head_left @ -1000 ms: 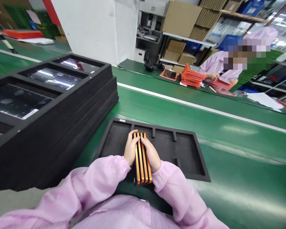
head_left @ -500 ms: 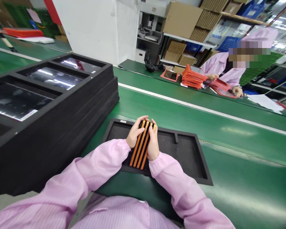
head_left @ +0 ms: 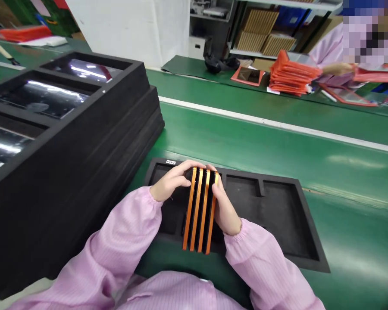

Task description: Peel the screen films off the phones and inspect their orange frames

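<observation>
Several slim, flat panels with shiny orange edges and dark faces (head_left: 199, 211) stand side by side, edges toward me, held between my two hands. My left hand (head_left: 173, 181) is closed on their left side, its fingers reaching over the far end and its thumb by the outer left panel. On the right side, my right hand (head_left: 225, 206) presses its thumb and palm along the outer panel. Beneath them lies a black foam tray (head_left: 280, 215) with recessed compartments and a small white label. The panels' near ends overhang the tray's front edge.
Stacked black foam trays (head_left: 93, 142) rise on my left, the top one holding glossy dark screens (head_left: 45, 97). The green bench (head_left: 245, 129) has a white line across it. Beyond are a pile of orange-red sleeves (head_left: 292, 75) and a co-worker's hand (head_left: 338, 69).
The held panels appear closer to me and slightly right, with more of their length showing. My left hand's grip has loosened somewhat along the side. The camera view has shifted.
</observation>
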Demonstrator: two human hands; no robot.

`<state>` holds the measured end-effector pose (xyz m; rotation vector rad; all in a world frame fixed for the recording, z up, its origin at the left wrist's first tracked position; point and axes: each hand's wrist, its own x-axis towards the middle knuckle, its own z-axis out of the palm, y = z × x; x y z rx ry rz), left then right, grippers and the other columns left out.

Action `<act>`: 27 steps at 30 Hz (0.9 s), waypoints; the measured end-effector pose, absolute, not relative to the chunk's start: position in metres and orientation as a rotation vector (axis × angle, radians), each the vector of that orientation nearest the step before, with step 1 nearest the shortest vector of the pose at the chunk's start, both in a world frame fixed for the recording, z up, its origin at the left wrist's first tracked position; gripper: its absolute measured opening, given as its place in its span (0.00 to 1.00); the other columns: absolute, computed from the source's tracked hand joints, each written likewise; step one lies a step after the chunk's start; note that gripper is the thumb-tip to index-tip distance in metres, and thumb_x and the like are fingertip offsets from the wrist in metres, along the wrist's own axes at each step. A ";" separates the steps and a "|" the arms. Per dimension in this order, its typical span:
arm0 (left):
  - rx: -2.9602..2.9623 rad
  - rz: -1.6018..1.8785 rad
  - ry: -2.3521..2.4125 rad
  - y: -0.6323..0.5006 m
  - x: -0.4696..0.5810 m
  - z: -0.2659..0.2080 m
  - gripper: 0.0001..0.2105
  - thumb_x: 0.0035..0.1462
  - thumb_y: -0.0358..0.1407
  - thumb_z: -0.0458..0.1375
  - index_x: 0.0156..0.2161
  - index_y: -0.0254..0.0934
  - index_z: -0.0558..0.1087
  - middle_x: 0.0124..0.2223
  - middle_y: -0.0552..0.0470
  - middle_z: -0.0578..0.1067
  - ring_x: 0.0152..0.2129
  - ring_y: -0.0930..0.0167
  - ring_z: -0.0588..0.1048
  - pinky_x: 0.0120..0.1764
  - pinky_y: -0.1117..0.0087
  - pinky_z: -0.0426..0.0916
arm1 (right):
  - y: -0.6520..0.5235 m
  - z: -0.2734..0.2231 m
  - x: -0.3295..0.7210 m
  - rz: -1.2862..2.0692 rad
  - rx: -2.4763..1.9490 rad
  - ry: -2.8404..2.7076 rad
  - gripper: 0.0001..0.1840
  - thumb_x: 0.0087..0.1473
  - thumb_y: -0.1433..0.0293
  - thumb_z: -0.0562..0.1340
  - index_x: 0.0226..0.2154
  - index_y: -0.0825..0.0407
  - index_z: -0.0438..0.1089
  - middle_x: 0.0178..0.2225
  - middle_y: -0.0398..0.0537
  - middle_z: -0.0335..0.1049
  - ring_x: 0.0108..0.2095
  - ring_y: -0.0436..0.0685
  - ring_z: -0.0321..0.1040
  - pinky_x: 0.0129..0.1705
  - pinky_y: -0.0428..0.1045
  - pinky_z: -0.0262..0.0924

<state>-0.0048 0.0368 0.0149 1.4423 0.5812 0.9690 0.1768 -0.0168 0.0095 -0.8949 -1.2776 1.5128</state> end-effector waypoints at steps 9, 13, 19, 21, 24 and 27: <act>1.617 0.843 0.375 0.036 -0.018 0.014 0.35 0.49 0.34 0.65 0.62 0.45 0.59 0.63 0.43 0.60 0.62 0.54 0.60 0.61 0.51 0.61 | -0.021 0.022 0.185 1.627 -0.879 -1.279 0.46 0.49 0.71 0.64 0.67 0.39 0.46 0.64 0.43 0.55 0.63 0.61 0.56 0.67 0.62 0.47; 1.660 0.847 0.395 0.031 -0.018 0.015 0.38 0.49 0.33 0.65 0.64 0.47 0.56 0.66 0.44 0.58 0.64 0.53 0.58 0.61 0.50 0.61 | -0.021 0.020 0.185 1.594 -0.895 -1.286 0.46 0.50 0.71 0.64 0.67 0.37 0.46 0.63 0.42 0.56 0.62 0.60 0.57 0.66 0.60 0.49; 1.638 0.806 0.368 0.029 -0.018 0.018 0.42 0.51 0.33 0.64 0.67 0.48 0.49 0.67 0.44 0.55 0.65 0.54 0.56 0.63 0.49 0.58 | -0.019 0.019 0.184 1.587 -0.865 -1.297 0.46 0.51 0.70 0.65 0.67 0.40 0.45 0.65 0.44 0.53 0.62 0.60 0.57 0.64 0.58 0.53; 1.627 0.780 0.362 0.029 -0.018 0.019 0.40 0.52 0.33 0.63 0.67 0.48 0.50 0.67 0.44 0.55 0.64 0.54 0.57 0.63 0.49 0.57 | -0.019 0.018 0.183 1.578 -0.861 -1.312 0.46 0.52 0.70 0.65 0.67 0.40 0.45 0.65 0.44 0.54 0.62 0.59 0.57 0.64 0.57 0.54; 1.643 0.792 0.347 0.029 -0.018 0.021 0.40 0.51 0.33 0.64 0.67 0.47 0.50 0.68 0.43 0.54 0.65 0.55 0.56 0.64 0.50 0.57 | -0.019 0.018 0.184 1.579 -0.842 -1.323 0.46 0.52 0.70 0.65 0.67 0.41 0.45 0.65 0.45 0.53 0.63 0.60 0.56 0.65 0.58 0.52; 1.683 0.806 0.340 0.028 -0.018 0.022 0.42 0.50 0.32 0.64 0.67 0.46 0.49 0.68 0.43 0.53 0.65 0.55 0.56 0.63 0.51 0.57 | -0.019 0.020 0.184 1.597 -0.810 -1.323 0.46 0.52 0.69 0.65 0.68 0.41 0.44 0.66 0.45 0.52 0.64 0.60 0.54 0.66 0.58 0.50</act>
